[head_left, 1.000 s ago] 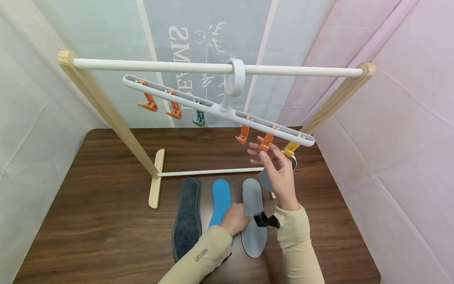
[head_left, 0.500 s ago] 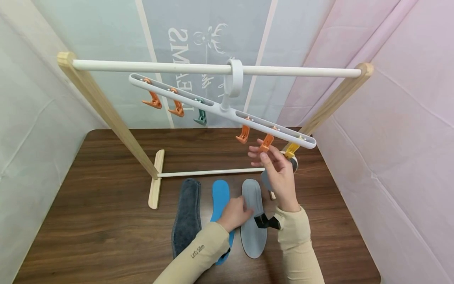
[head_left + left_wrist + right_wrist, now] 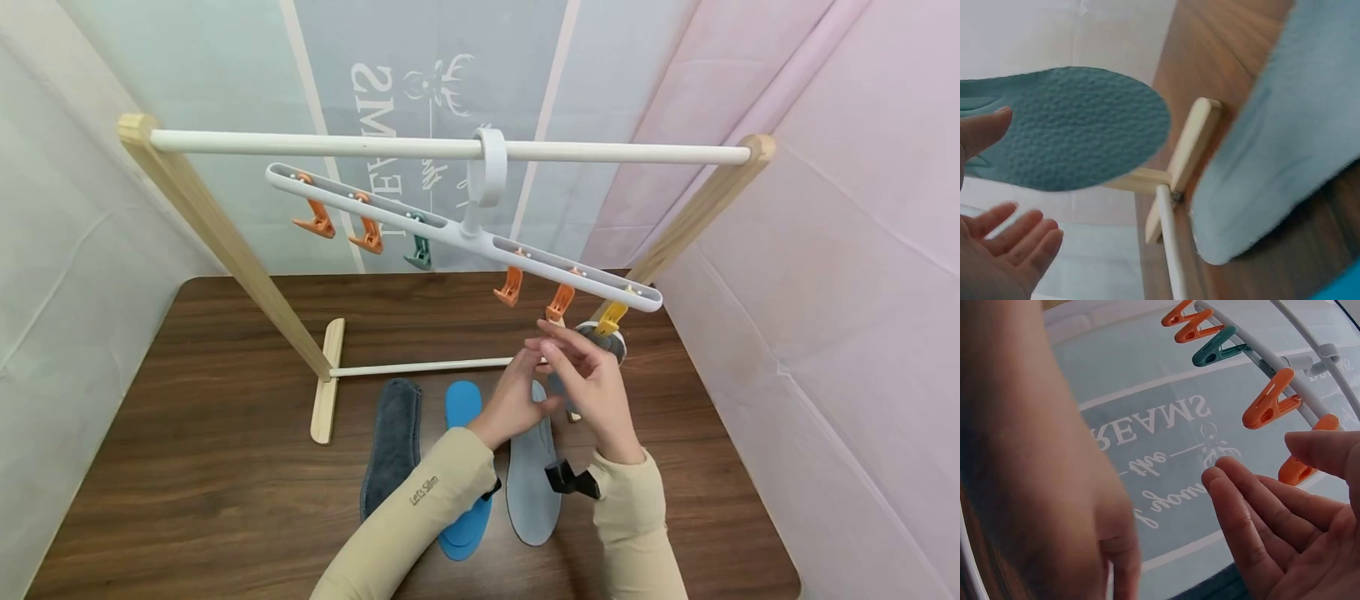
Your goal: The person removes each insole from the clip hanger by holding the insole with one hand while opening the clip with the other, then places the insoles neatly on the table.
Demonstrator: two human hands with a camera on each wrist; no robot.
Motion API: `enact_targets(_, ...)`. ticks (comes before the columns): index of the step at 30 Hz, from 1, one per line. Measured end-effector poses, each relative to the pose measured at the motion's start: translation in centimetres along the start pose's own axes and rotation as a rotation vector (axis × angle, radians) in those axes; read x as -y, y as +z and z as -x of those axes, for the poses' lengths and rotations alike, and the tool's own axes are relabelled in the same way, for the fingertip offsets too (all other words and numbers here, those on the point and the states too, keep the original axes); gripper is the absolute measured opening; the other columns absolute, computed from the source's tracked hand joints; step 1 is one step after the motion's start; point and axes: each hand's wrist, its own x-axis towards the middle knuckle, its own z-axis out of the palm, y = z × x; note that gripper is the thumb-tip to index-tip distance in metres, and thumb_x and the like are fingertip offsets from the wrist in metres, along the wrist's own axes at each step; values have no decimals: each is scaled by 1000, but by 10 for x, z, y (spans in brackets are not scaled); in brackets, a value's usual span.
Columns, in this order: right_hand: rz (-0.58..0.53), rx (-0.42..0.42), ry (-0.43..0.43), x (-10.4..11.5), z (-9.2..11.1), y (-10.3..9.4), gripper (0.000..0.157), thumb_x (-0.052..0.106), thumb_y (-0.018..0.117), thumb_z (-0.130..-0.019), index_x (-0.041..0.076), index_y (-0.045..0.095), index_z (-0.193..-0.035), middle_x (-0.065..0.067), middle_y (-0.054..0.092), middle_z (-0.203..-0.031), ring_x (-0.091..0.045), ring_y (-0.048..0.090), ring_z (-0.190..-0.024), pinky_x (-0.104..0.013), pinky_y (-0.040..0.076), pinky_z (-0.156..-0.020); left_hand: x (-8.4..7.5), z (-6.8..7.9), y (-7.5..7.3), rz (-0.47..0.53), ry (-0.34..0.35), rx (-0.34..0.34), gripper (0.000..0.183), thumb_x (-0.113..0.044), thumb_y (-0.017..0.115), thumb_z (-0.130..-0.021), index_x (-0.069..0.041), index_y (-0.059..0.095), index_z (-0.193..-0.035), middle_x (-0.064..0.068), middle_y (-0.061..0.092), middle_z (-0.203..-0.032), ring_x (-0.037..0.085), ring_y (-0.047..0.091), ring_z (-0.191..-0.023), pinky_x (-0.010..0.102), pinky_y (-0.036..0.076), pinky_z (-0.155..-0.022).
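Note:
My left hand [image 3: 516, 408] is raised over the gap between the blue insole [image 3: 467, 529] and the flat grey insole [image 3: 532, 492]. Its fingers are nearly straight and reach close to my right hand [image 3: 596, 396]. In the left wrist view the thumb overlaps a textured grey insole [image 3: 1085, 128] hanging behind it, with no grip visible. My right fingers are extended just below an orange clip [image 3: 560, 302]; in the right wrist view the thumb partly covers this orange clip [image 3: 1300, 465]. A yellow clip [image 3: 612, 318] holds the hanging insole [image 3: 611, 342], mostly hidden by my right hand.
A white clip hanger [image 3: 450, 233] hangs tilted from the white rod [image 3: 322, 143] of a wooden stand [image 3: 217, 242]. Further orange clips [image 3: 369, 233] and a green clip [image 3: 419, 248] dangle from it. A dark fuzzy insole [image 3: 392, 446] lies on the brown table [image 3: 225, 467].
My left hand has risen from over the blue insole up beside the right hand. The right hand's fingers have dropped slightly below the orange clip they surrounded before.

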Motion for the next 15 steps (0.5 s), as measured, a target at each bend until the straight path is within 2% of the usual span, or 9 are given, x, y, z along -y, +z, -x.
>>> enact_targets(3,25,11,-3,0,5,-2,29,11,57,-97,6,62,-125,-11,72,-106,-21,68,-96,-28,57,-78,-3,-4,1,26,49,23,51,-8,68,-87,-1,48,-134,18,47,-136,30,55,-119,30,49,-97)
enact_targets(6,45,-14,-42,2,10,-4,27,8,58,-96,4,64,-121,-14,71,-104,-17,69,-90,-28,58,-75,-5,-4,3,-16,60,16,44,-8,66,-89,0,52,-130,18,53,-131,30,54,-119,28,46,-99)
enact_targets(10,56,-109,-151,9,17,-7,23,1,57,-94,-1,66,-116,-5,73,-97,-14,69,-78,-26,58,-67,-8,-3,4,-53,49,-15,35,-9,62,-92,-2,53,-125,15,59,-120,30,57,-112,33,48,-94)
enact_targets(15,-53,-270,-328,16,23,-12,17,-8,54,-92,-14,65,-104,-3,74,-87,-14,69,-74,-21,56,-62,-13,-3,4,-52,12,-23,23,-10,60,-95,-5,57,-118,11,61,-109,24,60,-100,30,51,-83)
